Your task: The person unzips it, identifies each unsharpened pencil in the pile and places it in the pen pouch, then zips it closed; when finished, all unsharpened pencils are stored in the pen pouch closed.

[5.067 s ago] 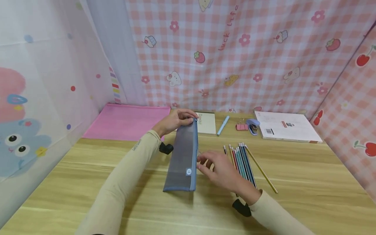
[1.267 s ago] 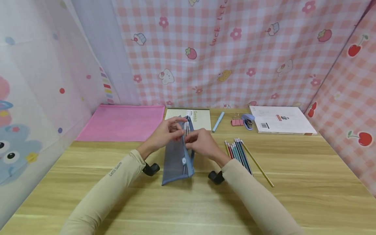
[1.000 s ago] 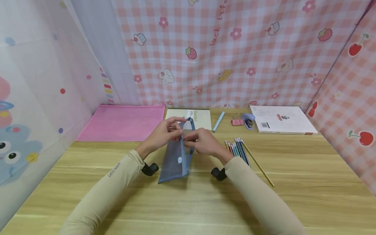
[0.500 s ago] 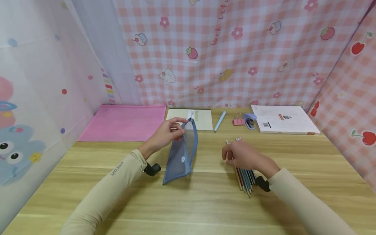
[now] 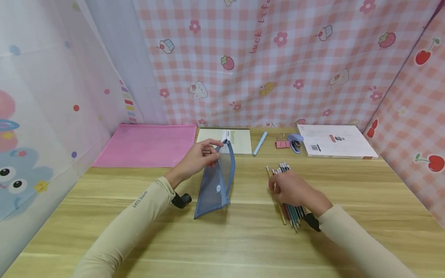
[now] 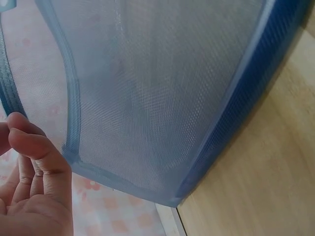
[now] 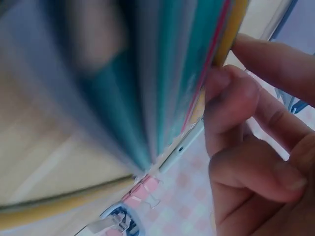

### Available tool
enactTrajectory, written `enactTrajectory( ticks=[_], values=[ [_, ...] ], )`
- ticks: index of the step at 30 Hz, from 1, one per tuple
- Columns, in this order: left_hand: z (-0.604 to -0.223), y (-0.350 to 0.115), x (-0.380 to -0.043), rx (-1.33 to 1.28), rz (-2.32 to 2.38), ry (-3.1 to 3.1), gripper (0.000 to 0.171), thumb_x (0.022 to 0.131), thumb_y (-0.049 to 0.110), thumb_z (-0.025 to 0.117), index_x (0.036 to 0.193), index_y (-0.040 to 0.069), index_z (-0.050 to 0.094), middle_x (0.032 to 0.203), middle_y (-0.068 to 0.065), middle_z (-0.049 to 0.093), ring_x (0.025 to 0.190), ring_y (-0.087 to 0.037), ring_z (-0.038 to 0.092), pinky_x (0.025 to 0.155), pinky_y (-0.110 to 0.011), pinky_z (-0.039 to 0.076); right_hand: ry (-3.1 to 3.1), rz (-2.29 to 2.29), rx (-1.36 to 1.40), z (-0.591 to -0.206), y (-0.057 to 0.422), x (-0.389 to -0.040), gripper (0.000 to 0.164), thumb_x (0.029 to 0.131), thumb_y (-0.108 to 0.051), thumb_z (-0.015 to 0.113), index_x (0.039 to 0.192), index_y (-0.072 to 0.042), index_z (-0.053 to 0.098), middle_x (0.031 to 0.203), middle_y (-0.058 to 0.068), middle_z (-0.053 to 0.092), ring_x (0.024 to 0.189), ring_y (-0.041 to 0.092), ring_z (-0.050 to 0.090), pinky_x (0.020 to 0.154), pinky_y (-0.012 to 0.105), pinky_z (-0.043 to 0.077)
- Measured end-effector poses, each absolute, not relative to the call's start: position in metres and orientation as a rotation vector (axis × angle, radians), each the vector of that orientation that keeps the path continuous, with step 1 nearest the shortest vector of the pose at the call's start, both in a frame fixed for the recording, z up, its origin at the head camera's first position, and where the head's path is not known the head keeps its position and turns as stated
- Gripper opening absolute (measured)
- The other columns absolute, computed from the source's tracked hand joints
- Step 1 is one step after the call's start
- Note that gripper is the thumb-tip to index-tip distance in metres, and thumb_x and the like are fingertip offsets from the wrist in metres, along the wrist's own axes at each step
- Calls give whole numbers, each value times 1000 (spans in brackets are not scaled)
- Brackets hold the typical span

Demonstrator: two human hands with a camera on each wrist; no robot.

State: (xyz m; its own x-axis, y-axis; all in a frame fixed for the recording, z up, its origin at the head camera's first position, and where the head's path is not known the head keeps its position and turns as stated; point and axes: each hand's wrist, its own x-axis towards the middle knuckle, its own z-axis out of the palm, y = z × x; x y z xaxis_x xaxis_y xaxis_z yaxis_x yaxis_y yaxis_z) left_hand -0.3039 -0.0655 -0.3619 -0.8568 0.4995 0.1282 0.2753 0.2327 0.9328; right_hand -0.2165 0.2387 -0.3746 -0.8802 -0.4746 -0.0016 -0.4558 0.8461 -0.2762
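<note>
A blue-grey mesh pencil pouch (image 5: 210,194) stands on its side, its zipped mouth spread toward the right. My left hand (image 5: 199,157) pinches the pouch's far upper edge between thumb and finger. In the left wrist view the mesh wall (image 6: 142,103) fills most of the picture beside the curled fingers. Over the bunch of pencils (image 5: 294,217), my right hand (image 5: 295,188) pinches a yellow pencil (image 7: 230,32) on the bunch's left side. Teal, dark and red pencils lie alongside it, points toward me, partly hidden under the hand.
Along the back lie a pink folder (image 5: 149,144), a Gambit notepad (image 5: 241,141), a light blue pen (image 5: 260,143), a pink binder clip (image 5: 282,144), a purple stapler (image 5: 296,143) and a white book (image 5: 338,141). Checked curtain (image 5: 278,69) hangs behind.
The pouch, narrow earlier, now gapes. My right hand put a dark pencil into it, then moved right to the bunch and took hold of a yellow pencil. My left hand stays on the pouch.
</note>
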Motion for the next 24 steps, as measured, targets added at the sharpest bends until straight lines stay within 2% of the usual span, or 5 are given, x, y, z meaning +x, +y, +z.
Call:
enactTrajectory(
  ticks=[5, 12, 16, 20, 24],
  values=[
    [-361, -66, -303, 733, 1667, 2311, 33, 99, 7, 60, 131, 6, 58, 79, 3, 63, 68, -11, 60, 65, -27, 53, 2962, -402, -717, -376, 232, -220, 12, 76, -3, 76, 81, -12, 69, 69, -2, 60, 65, 11, 51, 56, 23, 43],
    [-361, -66, -303, 742, 1664, 2317, 33, 98, 6, 60, 131, 5, 58, 78, 2, 63, 67, -12, 59, 63, -27, 51, 2996, -417, -565, -375, 219, -227, 14, 74, -5, 73, 70, -18, 70, 80, 2, 67, 74, 18, 54, 67, 32, 48],
    [-363, -65, -303, 739, 1660, 2325, 32, 98, 6, 61, 130, 6, 59, 78, 2, 63, 67, -12, 59, 62, -27, 52, 2991, -558, -528, -376, 217, -232, 12, 77, -10, 75, 69, -18, 71, 76, 0, 68, 66, 14, 54, 62, 28, 44],
    [-365, -64, -303, 739, 1642, 2340, 32, 97, 6, 61, 129, 7, 60, 79, 1, 65, 67, -13, 60, 63, -27, 52, 2907, -893, -483, -374, 217, -237, 3, 80, -7, 73, 80, -10, 74, 72, 3, 70, 58, 9, 54, 54, 24, 43],
    [-365, -63, -302, 741, 1629, 2345, 33, 96, 5, 60, 129, 6, 60, 80, 1, 65, 67, -13, 60, 63, -28, 53, 2730, -1341, -402, -367, 209, -242, 15, 86, -4, 66, 99, -3, 73, 71, 5, 68, 53, 11, 51, 51, 26, 43]
  ],
)
